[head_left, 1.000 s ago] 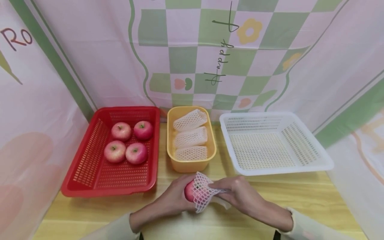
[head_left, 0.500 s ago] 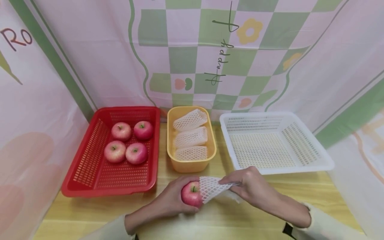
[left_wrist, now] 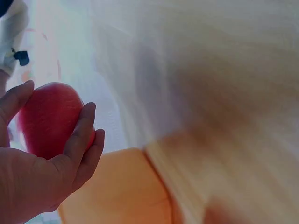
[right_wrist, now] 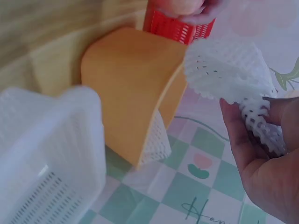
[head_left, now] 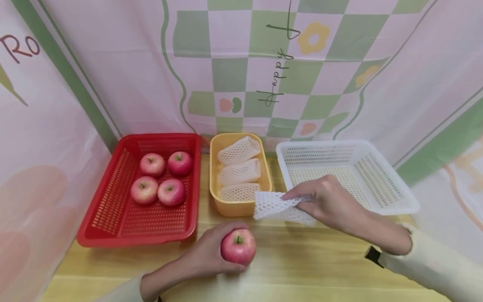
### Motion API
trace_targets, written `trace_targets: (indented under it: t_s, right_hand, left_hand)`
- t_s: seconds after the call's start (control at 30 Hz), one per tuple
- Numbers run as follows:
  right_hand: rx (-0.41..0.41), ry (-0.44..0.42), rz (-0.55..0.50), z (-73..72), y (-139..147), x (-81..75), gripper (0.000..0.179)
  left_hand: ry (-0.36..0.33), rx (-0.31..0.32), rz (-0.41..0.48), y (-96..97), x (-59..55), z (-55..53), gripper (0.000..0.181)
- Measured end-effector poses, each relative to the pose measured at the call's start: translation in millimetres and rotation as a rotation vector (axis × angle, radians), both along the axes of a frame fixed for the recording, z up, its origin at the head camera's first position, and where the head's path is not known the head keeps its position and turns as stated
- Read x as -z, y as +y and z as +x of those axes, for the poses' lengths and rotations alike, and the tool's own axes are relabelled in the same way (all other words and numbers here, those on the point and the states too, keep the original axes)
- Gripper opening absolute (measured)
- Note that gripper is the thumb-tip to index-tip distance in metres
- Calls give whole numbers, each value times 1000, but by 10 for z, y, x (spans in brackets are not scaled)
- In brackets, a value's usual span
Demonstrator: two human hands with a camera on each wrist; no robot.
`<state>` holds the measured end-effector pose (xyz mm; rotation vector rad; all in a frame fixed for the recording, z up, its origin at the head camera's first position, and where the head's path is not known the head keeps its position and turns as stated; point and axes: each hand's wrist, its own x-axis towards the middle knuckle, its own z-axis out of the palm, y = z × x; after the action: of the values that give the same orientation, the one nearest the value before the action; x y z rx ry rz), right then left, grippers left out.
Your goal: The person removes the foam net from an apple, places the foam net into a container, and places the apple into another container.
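My left hand grips a red apple above the front of the table, its stem pointing up. In the left wrist view, the fingers curl round that apple. Off to the right and higher, my right hand pinches a white foam fruit net. The net hangs by the front right of the yellow bin, apart from the apple. In the right wrist view, the net flares out beyond the thumb and fingers. Several more foam nets lie in the yellow bin.
A red basket with several apples stands at the left. At the right is a white basket, its near rim partly hidden by my right hand. A printed curtain hangs behind the wooden table.
The foam net has come off the apple. My right hand has carried it up and to the right, while my left hand has drawn slightly left with the apple.
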<state>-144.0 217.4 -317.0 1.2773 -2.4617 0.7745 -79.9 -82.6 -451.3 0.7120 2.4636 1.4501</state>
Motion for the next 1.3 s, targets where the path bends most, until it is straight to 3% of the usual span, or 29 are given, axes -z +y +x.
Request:
trace_targets:
  t_s: [0.3,0.53,0.93,1.13,1.3]
  right_hand:
    - [5,44,53,-225,-180,-224,33]
    - [-13,14,100,-434,-374,-243,27]
    - [-24,-26,188,-722,-689,16,21]
    - [-32,-97,247,-781,-781,128,23]
    - [-33,-139,294,-833,-823,214,21]
  left_hand:
    - [93,-16,-28,-150,-268,85,79]
    - [111,-72,-61,-318,-481,100,79]
    - [161,-173,-78,-673,-727,-30,78]
    - [144,-249,-126,-862,-766,-98,77]
    - [158,-289,-146,-995,-736,-179,75]
